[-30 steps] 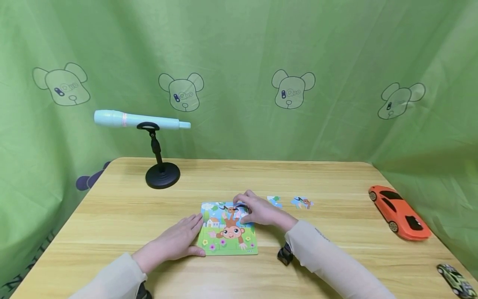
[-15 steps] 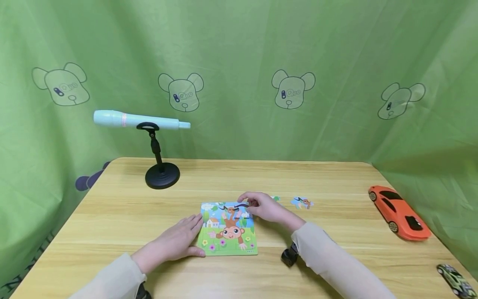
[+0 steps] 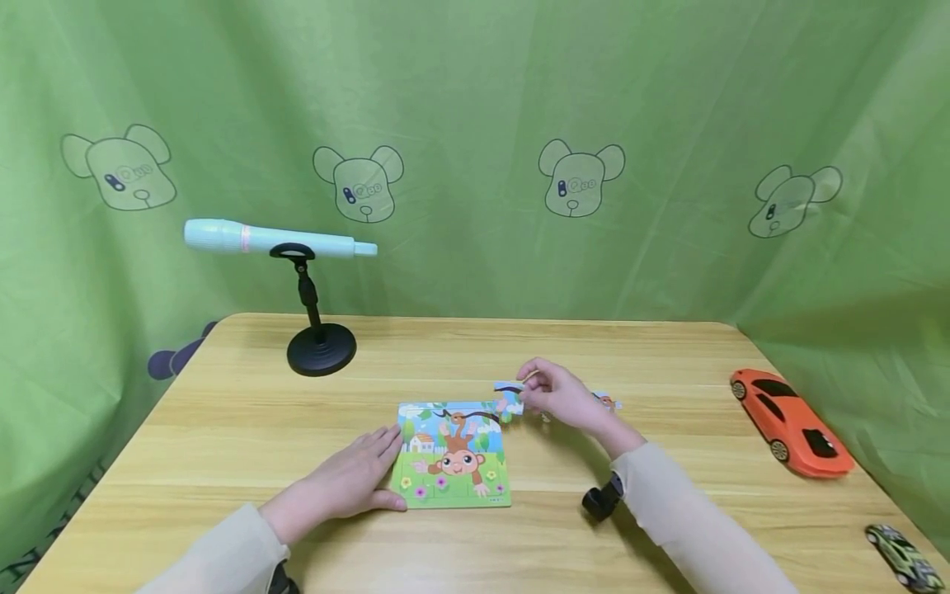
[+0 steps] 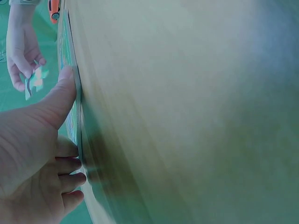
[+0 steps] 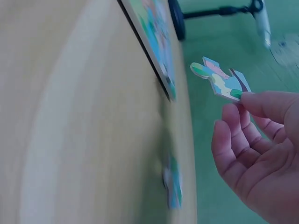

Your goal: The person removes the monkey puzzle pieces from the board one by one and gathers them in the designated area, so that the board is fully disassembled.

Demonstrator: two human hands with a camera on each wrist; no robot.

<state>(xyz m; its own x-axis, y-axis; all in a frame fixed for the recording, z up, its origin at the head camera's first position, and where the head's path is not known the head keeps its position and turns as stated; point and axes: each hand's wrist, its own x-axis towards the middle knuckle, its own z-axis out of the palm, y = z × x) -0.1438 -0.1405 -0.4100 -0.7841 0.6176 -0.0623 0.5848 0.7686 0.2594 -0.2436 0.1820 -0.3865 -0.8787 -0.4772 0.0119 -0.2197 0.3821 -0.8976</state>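
Note:
A square jigsaw puzzle (image 3: pixel 454 493) with a monkey picture lies on the table in the head view. My left hand (image 3: pixel 358 474) rests along its left edge, fingers straight, with the thumb at the near left corner. Beyond the far right corner, my right hand (image 3: pixel 564 398) pinches a puzzle piece (image 3: pixel 508 398) between thumb and fingertips. In the right wrist view this puzzle piece (image 5: pixel 223 81) shows blue sky, green leaf and a dark branch, raised above the table. A loose puzzle piece (image 3: pixel 607 401) is partly hidden behind the right hand; another loose piece (image 5: pixel 174 184) lies below it.
A light blue microphone (image 3: pixel 297 240) sits on a black stand (image 3: pixel 322 350) at the back left. On the right side are a red toy car (image 3: pixel 794 425) and a small green toy car (image 3: pixel 904 557). A green curtain (image 3: pixel 475 272) hangs behind the wooden table.
My right hand has moved from the puzzle's far right corner out to the right, carrying a pinched piece clear of the picture. The left hand stays in place.

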